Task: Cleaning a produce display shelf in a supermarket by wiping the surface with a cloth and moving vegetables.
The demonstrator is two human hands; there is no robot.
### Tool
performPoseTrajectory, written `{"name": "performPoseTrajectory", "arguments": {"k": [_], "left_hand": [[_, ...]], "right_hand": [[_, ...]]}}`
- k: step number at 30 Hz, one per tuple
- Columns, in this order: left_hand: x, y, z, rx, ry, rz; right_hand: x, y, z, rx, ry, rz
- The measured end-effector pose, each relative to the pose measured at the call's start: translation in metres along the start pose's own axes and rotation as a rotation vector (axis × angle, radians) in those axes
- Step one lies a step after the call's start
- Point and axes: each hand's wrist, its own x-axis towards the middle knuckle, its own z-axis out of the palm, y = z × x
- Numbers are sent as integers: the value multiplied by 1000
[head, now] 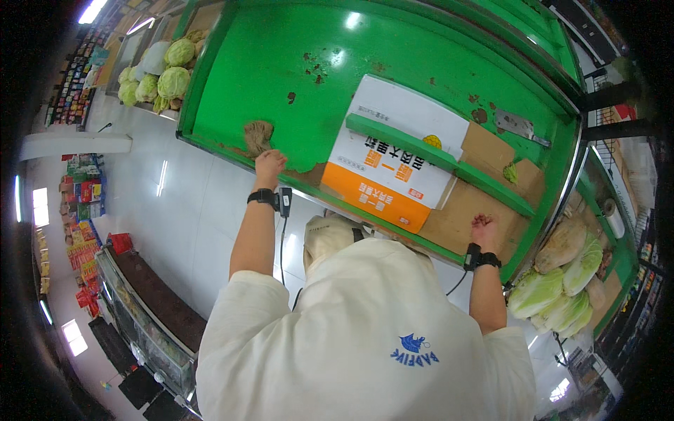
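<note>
My left hand (270,162) is at the near edge of a green display bin (253,68), with its fingers closed on the end of a crumpled brown cloth (258,136). My right hand (485,227) is over brown cardboard (458,229) at the bin's near right; its fingers are curled, with dark reddish marks at the tips, and whether it holds anything is unclear. Between my hands lies a flattened white and orange printed carton (384,158). A green divider strip (437,160) crosses the carton and the cardboard.
A cleaver (516,126) lies at the bin's far right. A green leaf scrap (510,172) rests on cardboard. Round cabbages (174,81) fill a neighbouring bin at left; napa cabbages (558,289) are at right. Dark patches spot the green surface. A glass-fronted case (147,321) stands lower left.
</note>
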Motion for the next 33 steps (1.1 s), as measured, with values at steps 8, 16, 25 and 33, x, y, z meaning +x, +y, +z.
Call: {"name": "performPoseTrajectory", "arguments": {"k": [8, 16, 25, 33], "left_hand": [[139, -14, -57, 898, -46, 325], [159, -7, -35, 998, -104, 35], [27, 71, 14, -238, -850, -322], [-14, 101, 26, -559, -1258, -367]], "right_hand": [[-115, 26, 46, -480, 229, -333], [-164, 154, 109, -1495, 25, -653], [-225, 201, 340, -1445, -395, -547], [-242, 208, 429, -797, -516, -515]]}}
